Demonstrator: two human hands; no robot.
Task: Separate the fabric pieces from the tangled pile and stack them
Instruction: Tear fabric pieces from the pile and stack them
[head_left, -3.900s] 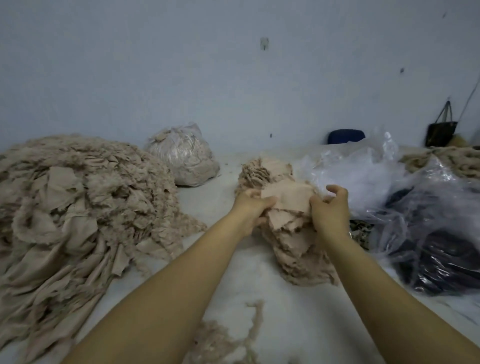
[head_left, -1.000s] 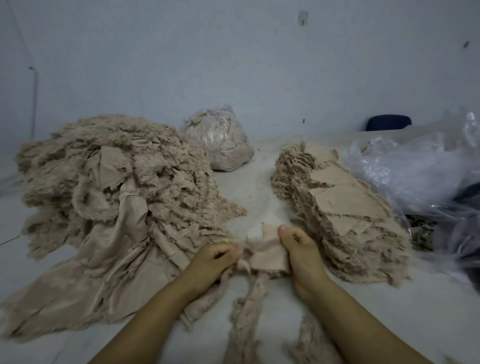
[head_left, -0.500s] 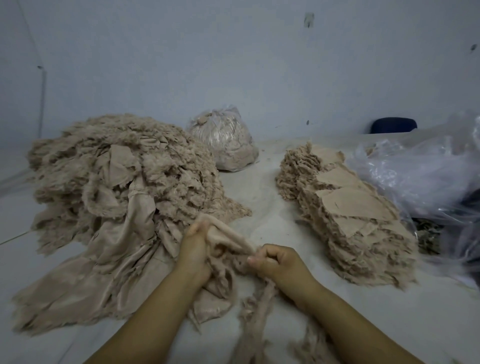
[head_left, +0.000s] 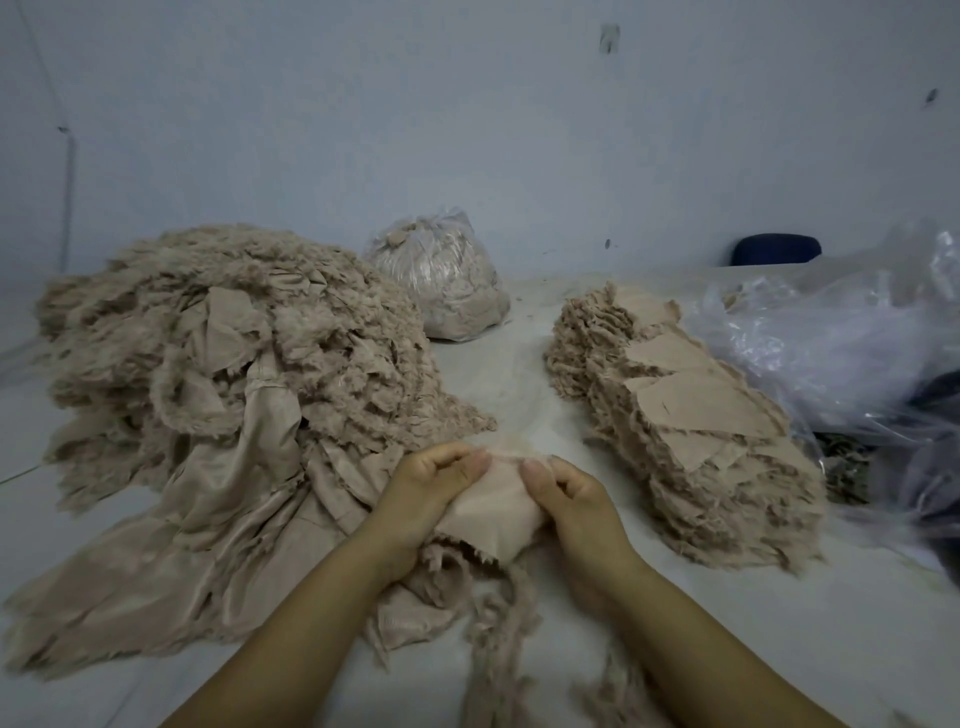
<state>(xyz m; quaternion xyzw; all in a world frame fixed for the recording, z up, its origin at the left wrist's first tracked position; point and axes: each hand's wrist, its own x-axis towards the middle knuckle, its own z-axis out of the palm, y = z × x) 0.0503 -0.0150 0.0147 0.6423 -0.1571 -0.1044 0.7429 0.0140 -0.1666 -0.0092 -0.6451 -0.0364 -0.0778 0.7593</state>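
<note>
A big tangled pile of beige fabric (head_left: 223, 395) covers the left of the white table. A neat stack of flat beige pieces (head_left: 691, 421) lies at centre right. Between them, near the table's front, my left hand (head_left: 431, 493) and my right hand (head_left: 571, 493) both pinch the top edge of one beige fabric piece (head_left: 493, 506), which is stretched between them. Its lower end trails into frayed scraps below my wrists.
A clear bag stuffed with beige scraps (head_left: 441, 286) stands at the back centre. Crumpled clear plastic bags (head_left: 841, 343) with dark contents fill the right side. Frayed beige strips (head_left: 498, 649) lie at the front edge. A blue chair back (head_left: 776, 249) shows by the wall.
My hands have drawn one piece out of the pile's edge and now hold it spread between them, nearer the table's middle; half a second ago the left hand was lifting bunched fabric.
</note>
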